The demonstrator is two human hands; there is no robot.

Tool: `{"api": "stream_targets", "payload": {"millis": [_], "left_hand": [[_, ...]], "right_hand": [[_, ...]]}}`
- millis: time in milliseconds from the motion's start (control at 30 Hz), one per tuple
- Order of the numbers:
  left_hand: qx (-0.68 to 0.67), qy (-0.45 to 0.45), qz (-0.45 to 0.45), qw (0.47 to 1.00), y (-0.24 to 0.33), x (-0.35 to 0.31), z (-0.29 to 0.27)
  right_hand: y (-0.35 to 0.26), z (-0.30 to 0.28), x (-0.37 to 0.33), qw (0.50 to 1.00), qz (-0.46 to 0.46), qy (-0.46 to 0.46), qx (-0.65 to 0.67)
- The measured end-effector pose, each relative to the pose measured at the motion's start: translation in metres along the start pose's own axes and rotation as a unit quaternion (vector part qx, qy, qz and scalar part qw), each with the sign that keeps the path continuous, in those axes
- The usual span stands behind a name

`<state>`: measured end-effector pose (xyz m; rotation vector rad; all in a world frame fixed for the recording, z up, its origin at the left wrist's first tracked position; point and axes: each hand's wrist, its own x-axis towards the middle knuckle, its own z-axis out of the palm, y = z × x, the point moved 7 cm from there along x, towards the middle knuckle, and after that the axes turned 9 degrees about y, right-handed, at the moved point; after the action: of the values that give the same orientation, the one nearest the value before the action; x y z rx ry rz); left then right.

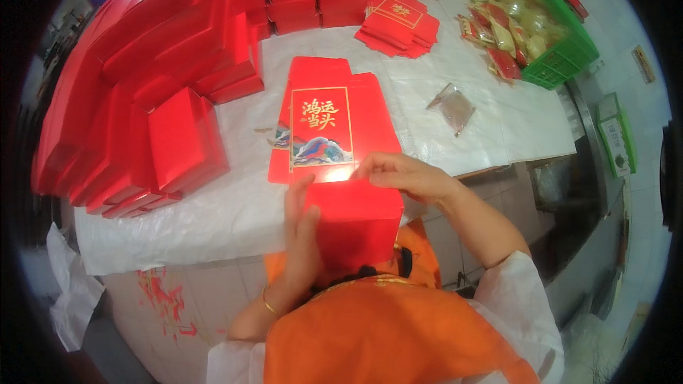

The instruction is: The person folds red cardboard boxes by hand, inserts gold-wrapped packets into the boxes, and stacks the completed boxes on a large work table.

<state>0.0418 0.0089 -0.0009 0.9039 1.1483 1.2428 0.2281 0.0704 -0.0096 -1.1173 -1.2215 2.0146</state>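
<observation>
A red cardboard box [356,224] stands at the table's near edge, close against my orange apron. My left hand [302,231] grips its left side, thumb towards the front and fingers along the far corner. From the right, my right hand [402,176] holds the box's far upper edge with bent fingers; the fingertips are partly hidden. Just beyond the box lie flat red printed cartons [370,114], overlapping, with gold lettering and a blue mountain picture. To their right a small clear packet [453,108] with brownish contents rests on the white table cover.
Folded red boxes [185,139] are stacked high at the left and back. More flat cartons [398,21] lie at the far middle. A green plastic basket [562,64] at the far right has several food packets [505,28] spilling over its side. Red scraps [163,299] litter the floor.
</observation>
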Motion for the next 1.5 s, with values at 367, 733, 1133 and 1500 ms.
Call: {"api": "stream_targets", "payload": {"millis": [367, 733, 1133, 1500], "left_hand": [[0.018, -0.026, 0.123, 0.992, 0.022, -0.024, 0.02], [0.135, -0.079, 0.184, 0.97, 0.028, -0.032, 0.02], [0.085, -0.03, 0.124, 0.988, 0.034, -0.026, 0.009], [0.155, -0.06, 0.246, 0.955, 0.037, -0.002, 0.002]], "right_hand": [[-0.022, 0.021, 0.001, 0.993, 0.016, -0.069, -0.093], [-0.042, 0.045, 0.023, 0.946, 0.073, -0.158, -0.272], [-0.055, 0.039, 0.03, 0.926, -0.07, -0.074, -0.363], [-0.081, 0.059, -0.053, 0.822, -0.377, -0.003, -0.427]]}}
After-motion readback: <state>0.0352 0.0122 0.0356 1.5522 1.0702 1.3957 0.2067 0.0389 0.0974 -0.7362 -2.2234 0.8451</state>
